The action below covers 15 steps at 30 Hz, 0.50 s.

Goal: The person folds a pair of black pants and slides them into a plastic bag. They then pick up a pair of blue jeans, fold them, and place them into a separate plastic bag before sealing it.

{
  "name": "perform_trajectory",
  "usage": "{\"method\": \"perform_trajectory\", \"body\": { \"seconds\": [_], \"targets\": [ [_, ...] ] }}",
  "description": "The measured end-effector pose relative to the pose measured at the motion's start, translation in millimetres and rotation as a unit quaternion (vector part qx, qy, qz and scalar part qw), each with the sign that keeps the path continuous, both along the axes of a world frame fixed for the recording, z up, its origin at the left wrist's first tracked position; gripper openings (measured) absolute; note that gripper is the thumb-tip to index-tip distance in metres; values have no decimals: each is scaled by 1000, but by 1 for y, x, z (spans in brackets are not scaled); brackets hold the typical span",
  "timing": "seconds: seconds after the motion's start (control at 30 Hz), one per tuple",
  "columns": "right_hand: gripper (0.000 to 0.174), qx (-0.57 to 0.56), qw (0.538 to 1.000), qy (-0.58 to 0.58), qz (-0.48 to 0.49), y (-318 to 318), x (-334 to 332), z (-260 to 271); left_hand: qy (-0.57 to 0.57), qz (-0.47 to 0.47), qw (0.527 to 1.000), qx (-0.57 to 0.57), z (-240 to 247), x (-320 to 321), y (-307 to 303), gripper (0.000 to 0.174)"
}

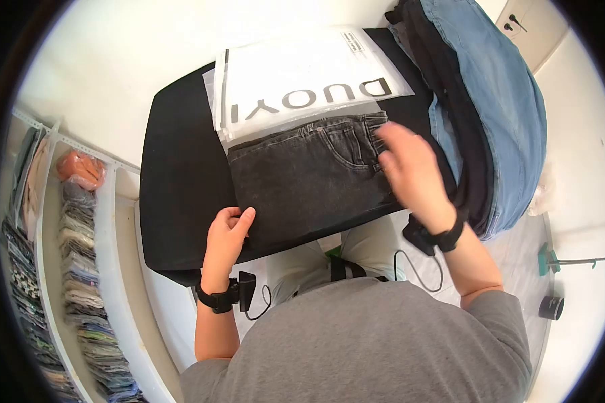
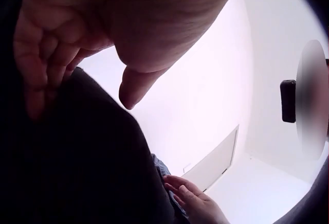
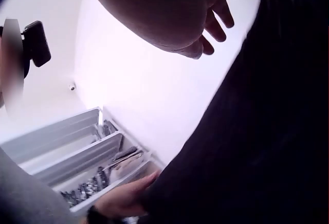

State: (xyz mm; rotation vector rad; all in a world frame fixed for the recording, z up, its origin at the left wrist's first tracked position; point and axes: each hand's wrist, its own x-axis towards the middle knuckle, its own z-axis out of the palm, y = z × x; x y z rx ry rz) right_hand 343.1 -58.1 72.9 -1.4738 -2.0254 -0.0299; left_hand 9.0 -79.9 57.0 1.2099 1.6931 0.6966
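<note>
Folded dark grey jeans (image 1: 302,181) lie on a black-covered table, their waistband toward a white and clear plastic bag (image 1: 302,74) with large lettering. The upper edge of the jeans meets the bag's clear lower part. At the jeans' lower left corner is my left hand (image 1: 226,236); in the left wrist view this hand (image 2: 108,23) has its thumb apart from its bent fingers, whose tips are lost in shadow. Over the jeans' right edge, near the pocket, my right hand (image 1: 413,171) has extended fingers. The right wrist view shows that hand (image 3: 180,18) with spread fingers holding nothing.
Blue and black jeans (image 1: 501,101) are heaped at the table's right side. Shelves (image 1: 107,235) packed with folded clothes stand at the left. A green-ended tool (image 1: 548,260) and a black cylinder (image 1: 551,307) are at the right, beyond the table.
</note>
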Motion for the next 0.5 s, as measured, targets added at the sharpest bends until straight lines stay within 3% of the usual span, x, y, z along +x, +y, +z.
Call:
{"method": "perform_trajectory", "body": {
  "seconds": [0.1,0.13,0.17,0.23,0.33,0.5],
  "targets": [
    [41,-32,989,-121,74,-20,-34,-27,-64,19,997,41,-24,2,-1,60],
    [41,-33,990,-119,71,-21,-39,-31,-158,17,987,30,-16,8,-3,59],
    [42,-26,987,-144,62,-21,-42,-33,-157,16,987,30,-15,11,-4,59],
    [43,-22,984,-168,54,-23,-46,-37,-285,26,958,25,-13,16,-6,57],
    [43,-18,983,-167,68,-24,-47,-36,-356,2,932,76,5,34,-8,57],
    [52,-11,984,-162,66,-24,-44,-38,-308,-105,939,116,34,71,3,63]
  ]
}}
